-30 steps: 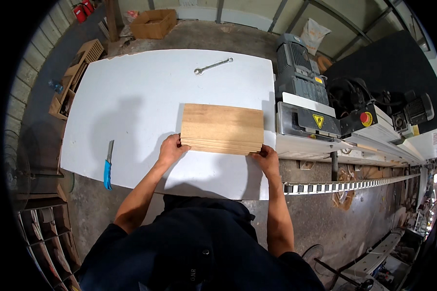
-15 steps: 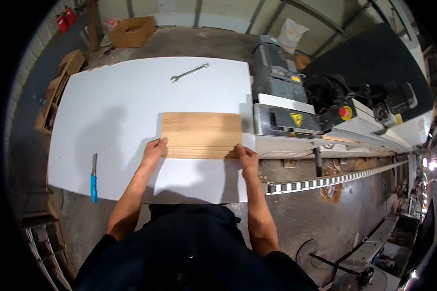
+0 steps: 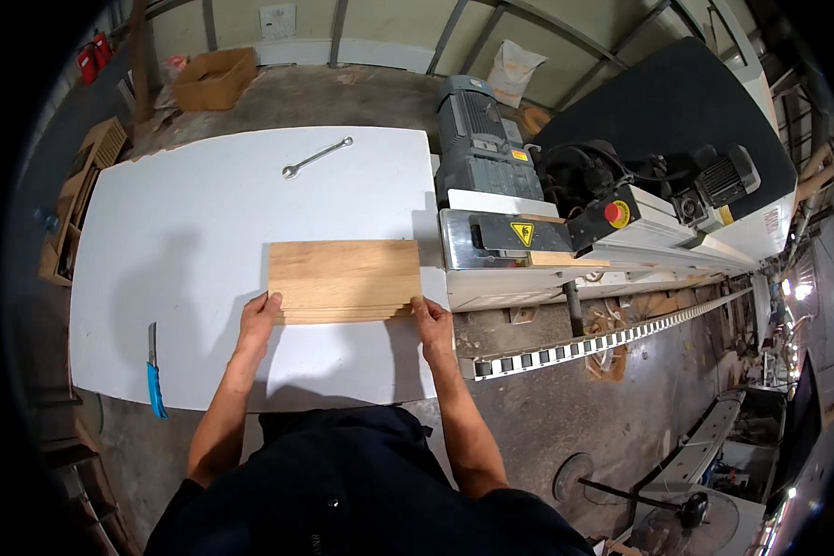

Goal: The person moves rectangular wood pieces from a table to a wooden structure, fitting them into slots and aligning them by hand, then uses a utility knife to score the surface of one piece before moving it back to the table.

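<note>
board stack (image 3: 343, 271) has long axis l-r, l fingers (image 3: 272, 303) & r fingers (image 3: 420, 308) gripping ends.

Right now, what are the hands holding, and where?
Stacked wooden boards: left hand gripping the left end, right hand the right, both toward the wearer's body.

The boards (image 3: 343, 273) were matt wood, smooth-faced and grained. The tabletop (image 3: 213, 195) looked smooth and matt. Near its far edge the wrench (image 3: 318, 158) was shiny metal; by its near left corner the knife (image 3: 153, 371) had a metal blade (image 3: 153, 341) and plastic handle (image 3: 157, 393).
</note>
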Demonstrator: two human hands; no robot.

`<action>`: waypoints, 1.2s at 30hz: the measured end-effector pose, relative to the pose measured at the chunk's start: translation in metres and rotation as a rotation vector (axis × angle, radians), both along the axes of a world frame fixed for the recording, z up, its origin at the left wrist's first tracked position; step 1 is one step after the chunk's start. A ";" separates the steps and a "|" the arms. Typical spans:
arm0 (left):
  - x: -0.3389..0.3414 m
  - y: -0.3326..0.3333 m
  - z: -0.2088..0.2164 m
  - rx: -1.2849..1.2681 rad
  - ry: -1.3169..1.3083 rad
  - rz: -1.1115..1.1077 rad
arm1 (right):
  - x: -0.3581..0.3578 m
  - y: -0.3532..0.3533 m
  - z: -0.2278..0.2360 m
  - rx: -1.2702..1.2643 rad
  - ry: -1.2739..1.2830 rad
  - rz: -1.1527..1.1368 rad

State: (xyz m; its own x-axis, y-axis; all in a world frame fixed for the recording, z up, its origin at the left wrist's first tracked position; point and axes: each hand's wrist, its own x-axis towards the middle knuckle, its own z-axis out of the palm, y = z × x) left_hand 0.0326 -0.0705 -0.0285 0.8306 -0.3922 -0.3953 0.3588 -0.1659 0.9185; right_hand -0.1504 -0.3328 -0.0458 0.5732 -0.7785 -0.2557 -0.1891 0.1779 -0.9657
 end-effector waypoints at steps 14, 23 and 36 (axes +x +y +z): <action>0.001 0.004 0.004 0.103 -0.103 -0.030 | -0.012 -0.006 -0.002 0.042 -0.111 0.154; 0.001 0.007 0.016 0.353 -0.411 0.059 | 0.031 -0.061 0.049 0.539 -0.224 -0.376; -0.062 -0.107 0.052 -0.099 -0.492 -0.350 | 0.024 -0.063 0.030 0.671 -0.264 -0.172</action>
State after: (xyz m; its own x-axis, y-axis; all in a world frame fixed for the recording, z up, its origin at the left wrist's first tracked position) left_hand -0.0291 -0.1774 0.0232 0.7219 -0.6898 0.0546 -0.1718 -0.1023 0.9798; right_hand -0.1268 -0.3957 -0.0159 0.5657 -0.5874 -0.5787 0.1181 0.7523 -0.6481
